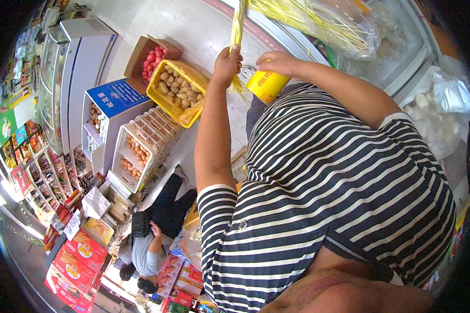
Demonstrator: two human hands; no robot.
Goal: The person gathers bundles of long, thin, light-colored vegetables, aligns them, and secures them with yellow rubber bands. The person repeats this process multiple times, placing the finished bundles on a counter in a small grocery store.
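My left hand (227,67) grips a bunch of thin yellow stalks, perhaps yellow chives (237,33), held lengthwise with the frayed ends hanging below the fist. Close by on the right, my right hand (280,64) holds a yellow printed wrap roll (267,84) by its upper end, its lower part near my striped shirt. The roll and the bunch are side by side. Beyond my right hand, more yellow stalks (329,31) lie in clear plastic bags on a glass-topped chest or case (403,58).
Left of my arm stand a yellow crate (151,92) of potato-like produce, a cardboard box (135,58) of red-wrapped items, a blue-topped egg box (119,96) and a plastic egg crate (141,127). A person (145,250) stands at lower left beside stacked goods.
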